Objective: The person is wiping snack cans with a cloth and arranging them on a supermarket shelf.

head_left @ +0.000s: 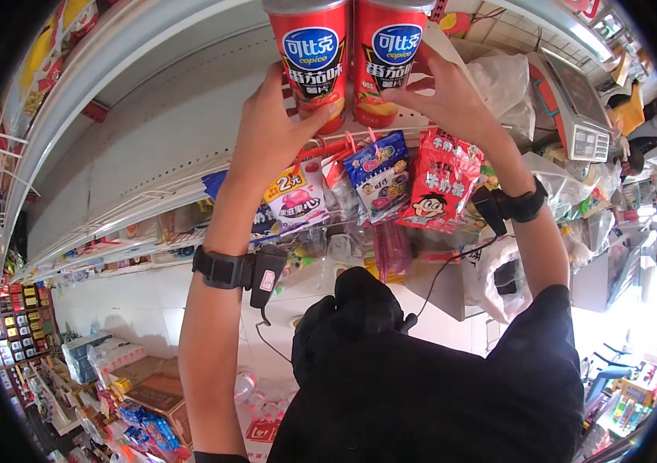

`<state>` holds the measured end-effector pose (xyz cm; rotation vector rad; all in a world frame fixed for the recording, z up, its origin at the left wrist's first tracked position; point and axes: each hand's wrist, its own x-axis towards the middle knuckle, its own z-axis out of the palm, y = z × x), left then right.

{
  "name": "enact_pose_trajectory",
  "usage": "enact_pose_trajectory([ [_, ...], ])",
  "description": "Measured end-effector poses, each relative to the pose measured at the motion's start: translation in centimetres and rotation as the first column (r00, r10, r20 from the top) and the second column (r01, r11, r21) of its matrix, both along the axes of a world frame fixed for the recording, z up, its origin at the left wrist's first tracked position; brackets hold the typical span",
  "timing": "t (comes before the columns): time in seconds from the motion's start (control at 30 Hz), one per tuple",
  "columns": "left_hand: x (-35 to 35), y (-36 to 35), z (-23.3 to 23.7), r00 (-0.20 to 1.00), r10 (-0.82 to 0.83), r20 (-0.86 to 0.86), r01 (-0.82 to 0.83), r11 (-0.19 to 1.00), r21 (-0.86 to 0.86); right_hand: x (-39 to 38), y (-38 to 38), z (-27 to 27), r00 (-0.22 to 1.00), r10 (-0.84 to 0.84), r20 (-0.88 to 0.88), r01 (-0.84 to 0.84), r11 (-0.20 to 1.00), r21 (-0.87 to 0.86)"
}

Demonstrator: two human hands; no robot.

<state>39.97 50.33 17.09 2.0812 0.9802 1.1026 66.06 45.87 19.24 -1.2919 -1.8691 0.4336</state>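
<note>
Two red chip canisters stand upright side by side at the top of the view, on or just above the perforated shelf. My left hand is wrapped round the left chip canister, thumb across its lower front. The right chip canister is in my right hand, its thumb on the label's lower edge. Below them, snack bags hang from the shelf front: a white and purple bag, a blue bag and a red milk candy bag. Each wrist wears a black strap with a cable.
A long grey shelf runs to the left, with a wire rack below. On the right stand a weighing scale and clear plastic bags. Cardboard boxes and other goods lie on the floor at lower left.
</note>
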Motion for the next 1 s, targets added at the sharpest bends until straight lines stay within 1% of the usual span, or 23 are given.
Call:
enact_pose_trajectory([
  [0.07,-0.5,0.1,-0.2,0.991,0.015,-0.132,-0.003,0.996,0.093,0.5,-0.3,0.5,0.997,0.042,0.067,-0.041,0.999,-0.010],
  [0.1,-1.0,0.2,-0.2,0.991,0.016,-0.135,-0.004,0.996,0.090,1.1,-0.4,0.9,0.997,0.044,0.064,-0.043,0.999,-0.012],
  [0.17,-2.3,0.4,0.3,0.999,-0.005,0.046,0.015,0.975,-0.222,2.9,0.2,1.5,0.999,0.001,0.039,0.002,0.997,-0.077],
  [0.2,-3.4,1.1,0.4,0.999,-0.003,0.042,0.012,0.976,-0.219,4.0,1.2,1.1,0.999,0.003,0.035,-0.001,0.997,-0.075],
  [0.27,-5.1,3.4,1.2,0.969,0.003,0.247,0.074,0.951,-0.301,5.9,3.9,0.5,0.967,0.112,-0.230,-0.126,0.991,-0.047],
  [0.3,-4.9,4.3,1.2,0.985,0.028,0.170,0.020,0.962,-0.271,6.1,5.0,0.2,0.958,0.103,-0.269,-0.130,0.988,-0.084],
  [0.33,-4.4,4.9,1.1,0.985,0.030,0.170,0.017,0.964,-0.266,5.4,5.1,0.3,0.957,0.107,-0.269,-0.132,0.988,-0.079],
  [0.4,-3.0,6.0,0.9,0.994,-0.085,0.061,0.096,0.973,-0.210,3.8,5.5,0.6,0.992,0.064,-0.106,-0.075,0.992,-0.103],
  [0.43,-2.6,6.5,1.0,0.994,-0.084,0.063,0.095,0.974,-0.207,3.8,6.2,0.9,0.999,0.036,0.008,-0.034,0.991,-0.133],
  [0.47,-2.2,6.9,0.9,0.991,-0.130,0.016,0.130,0.971,-0.199,3.8,6.5,0.9,0.999,0.038,0.010,-0.037,0.990,-0.133],
  [0.5,-2.0,7.2,0.7,0.984,-0.175,-0.032,0.165,0.967,-0.196,3.8,6.7,0.8,0.997,0.078,0.007,-0.077,0.989,-0.129],
  [0.57,-1.7,7.5,0.7,0.983,-0.179,-0.041,0.166,0.962,-0.215,4.0,7.6,0.3,0.992,0.123,0.005,-0.122,0.984,-0.130],
  [0.63,-1.4,7.6,0.7,0.982,-0.180,-0.047,0.164,0.958,-0.236,4.6,8.3,-0.3,0.940,0.224,-0.257,-0.277,0.941,-0.194],
  [0.67,-1.2,7.7,0.7,0.986,-0.156,-0.054,0.138,0.959,-0.249,5.1,8.4,-0.5,0.940,0.231,-0.251,-0.284,0.938,-0.198],
  [0.73,-0.8,7.7,0.2,0.992,-0.118,-0.048,0.101,0.959,-0.263,5.8,8.4,-0.6,0.884,0.327,-0.335,-0.404,0.895,-0.192],
  [0.77,-0.6,7.8,-0.5,0.995,-0.097,-0.019,0.091,0.974,-0.209,5.2,7.8,-0.4,0.901,0.231,-0.368,-0.336,0.906,-0.256],
  [0.8,-0.4,7.9,-1.1,0.997,-0.076,0.012,0.077,0.985,-0.156,4.3,7.2,-0.4,0.902,0.242,-0.356,-0.346,0.901,-0.263],
  [0.83,-0.4,8.7,-2.1,0.991,-0.128,0.022,0.129,0.991,-0.028,2.8,6.5,0.2,0.868,0.000,-0.496,-0.185,0.928,-0.324],
  [0.87,-0.4,8.9,-2.1,0.993,-0.111,0.036,0.112,0.993,-0.027,1.6,6.6,0.5,0.764,-0.240,-0.598,-0.032,0.913,-0.407],
  [0.9,-0.4,9.0,-2.1,0.991,-0.125,0.048,0.127,0.991,-0.029,3.5,7.6,-0.9,0.778,-0.226,-0.586,-0.043,0.911,-0.409],
  [0.93,-0.3,9.0,-2.2,0.988,-0.139,0.061,0.142,0.989,-0.033,7.6,8.8,-3.4,0.713,-0.187,-0.676,-0.153,0.899,-0.410],
  [0.97,-0.2,9.3,-2.8,0.983,-0.138,0.122,0.141,0.990,-0.009,9.6,10.0,-4.6,0.637,-0.156,-0.755,-0.259,0.879,-0.400],
  [1.0,-0.3,9.2,-2.7,0.983,-0.116,0.140,0.119,0.993,-0.009,10.0,10.2,-4.6,0.648,-0.155,-0.746,-0.239,0.888,-0.392],
])
